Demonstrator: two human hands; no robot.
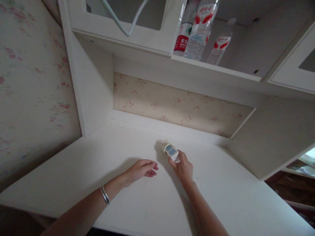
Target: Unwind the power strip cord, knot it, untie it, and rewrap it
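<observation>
So the right hand (184, 167) has a small pale block with a blue label (171, 151), pinched at its near end with the thumb on one side and the fingers on the other. The block sits a bit below the middle of the view, roughly 5 o'clock from center, and its far end points to about 11. There's a pale band around that far end and some thin loopy bit past it, too blurry to make out. It's over the white desktop (137, 209), but I can't tell if it's actually touching it. The left hand (141, 170) is at around 8 o'clock from the block, near but apart from it, fingers loosely curled with a gap between thumb and fingertips. That wrist has a silver bangle (104, 195) on it. Straight back at 12 there's a strip of floral wallpaper (177, 100). Up between 12 and 1 some plastic bottles (199, 36) stand in the open cabinet compartment (246, 52), a couple with red-and-white labels, and at 11 a white cable (129, 33) dangles in front of a cabinet door (145, 38).
</observation>
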